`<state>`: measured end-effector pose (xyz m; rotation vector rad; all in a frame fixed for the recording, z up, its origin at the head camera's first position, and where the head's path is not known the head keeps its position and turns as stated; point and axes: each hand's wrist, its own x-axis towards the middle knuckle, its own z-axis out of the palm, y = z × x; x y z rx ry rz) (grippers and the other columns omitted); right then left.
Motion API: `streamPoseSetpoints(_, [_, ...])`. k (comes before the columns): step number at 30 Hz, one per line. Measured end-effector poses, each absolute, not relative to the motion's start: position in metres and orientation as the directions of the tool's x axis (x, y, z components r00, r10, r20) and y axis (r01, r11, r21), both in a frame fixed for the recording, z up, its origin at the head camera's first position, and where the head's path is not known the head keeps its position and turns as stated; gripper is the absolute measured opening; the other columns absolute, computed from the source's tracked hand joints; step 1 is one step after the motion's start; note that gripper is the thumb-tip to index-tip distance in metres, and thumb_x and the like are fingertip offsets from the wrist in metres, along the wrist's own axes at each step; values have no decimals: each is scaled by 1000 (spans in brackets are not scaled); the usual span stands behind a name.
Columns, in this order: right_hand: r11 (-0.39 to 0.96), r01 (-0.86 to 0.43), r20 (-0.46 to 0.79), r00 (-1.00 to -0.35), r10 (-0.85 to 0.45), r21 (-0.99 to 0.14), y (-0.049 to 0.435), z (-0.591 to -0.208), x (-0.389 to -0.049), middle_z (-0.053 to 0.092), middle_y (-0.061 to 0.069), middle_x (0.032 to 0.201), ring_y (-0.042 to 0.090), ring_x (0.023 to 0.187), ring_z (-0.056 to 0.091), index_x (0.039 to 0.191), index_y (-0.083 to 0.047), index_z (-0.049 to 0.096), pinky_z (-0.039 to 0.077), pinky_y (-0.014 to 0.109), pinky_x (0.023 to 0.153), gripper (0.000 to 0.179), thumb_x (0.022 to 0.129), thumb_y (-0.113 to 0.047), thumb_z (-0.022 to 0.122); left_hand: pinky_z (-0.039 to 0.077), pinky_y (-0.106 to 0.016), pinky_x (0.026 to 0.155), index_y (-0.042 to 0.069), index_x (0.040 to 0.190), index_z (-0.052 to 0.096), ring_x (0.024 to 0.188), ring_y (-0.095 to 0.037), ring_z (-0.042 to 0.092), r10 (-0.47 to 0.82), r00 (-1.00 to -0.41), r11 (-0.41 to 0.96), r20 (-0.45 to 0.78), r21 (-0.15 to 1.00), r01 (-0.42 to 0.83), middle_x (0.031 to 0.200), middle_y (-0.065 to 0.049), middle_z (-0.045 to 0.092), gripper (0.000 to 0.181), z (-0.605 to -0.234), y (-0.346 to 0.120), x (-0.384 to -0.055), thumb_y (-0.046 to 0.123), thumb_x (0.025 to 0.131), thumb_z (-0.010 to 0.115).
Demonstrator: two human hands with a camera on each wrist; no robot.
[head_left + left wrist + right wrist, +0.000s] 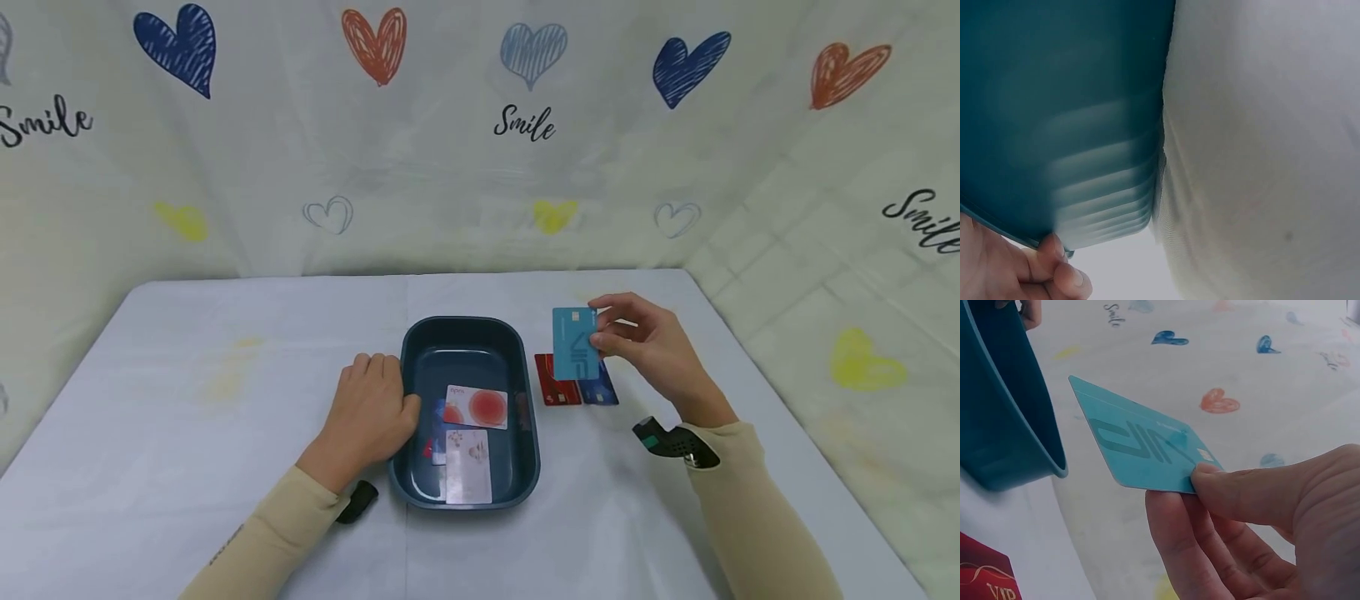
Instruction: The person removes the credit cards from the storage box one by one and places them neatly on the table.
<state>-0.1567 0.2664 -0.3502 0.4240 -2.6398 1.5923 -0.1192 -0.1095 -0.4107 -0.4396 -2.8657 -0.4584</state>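
A teal plastic card (574, 343) with a chip and large dark lettering is pinched between the thumb and fingers of my right hand (648, 346). It is held up above a red card (558, 385) and a blue card (600, 388), partly covering both. My left hand (371, 408) grips the left rim of a dark teal plastic bin (531, 450), its fingertips (1072, 281) curled below the rim in the left wrist view. Inside the bin lie a white card with red circles (487, 407), a pale card (468, 479) and a partly hidden blue card (438, 454).
The white-covered table (225, 467) runs back to a fabric backdrop (450, 167) printed with hearts and "Smile". Black wrist devices, one on the left wrist (357, 502) and one on the right wrist (675, 442), sit at the sleeve cuffs. In the right wrist view the red card (982, 569) reads "VIP".
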Motion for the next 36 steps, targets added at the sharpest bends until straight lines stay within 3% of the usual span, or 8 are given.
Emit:
streamPoseSetpoints(9, [442,-219,130,-966,-223,-870,281,-361,-152,61,-2,104,8,88,73,138,-9,58,61,25,80,41,98,-13,68,33,-37,69,5,78,47,76,-28,40,264,-915,902,305,258,346,73,-9,44,18,-411,-111,-118,17,85,58])
streamPoseSetpoints(20, [499,-142,55,-981,-184,-855,299,-376,-149,61,-3,105,6,89,72,139,-9,57,61,23,81,42,99,-16,67,33,-37,71,4,79,47,78,-27,39,265,-924,904,277,262,338,74,-9,43,19,-410,-109,-118,18,86,58])
streamPoseSetpoints(36, [479,-140,44,-977,-206,-867,317,-388,-149,61,-3,105,5,88,72,139,-5,56,61,22,80,43,99,-13,67,31,-36,69,5,79,47,77,-28,39,256,-927,908,274,262,328,73,-9,43,19,-412,-110,-120,19,86,58])
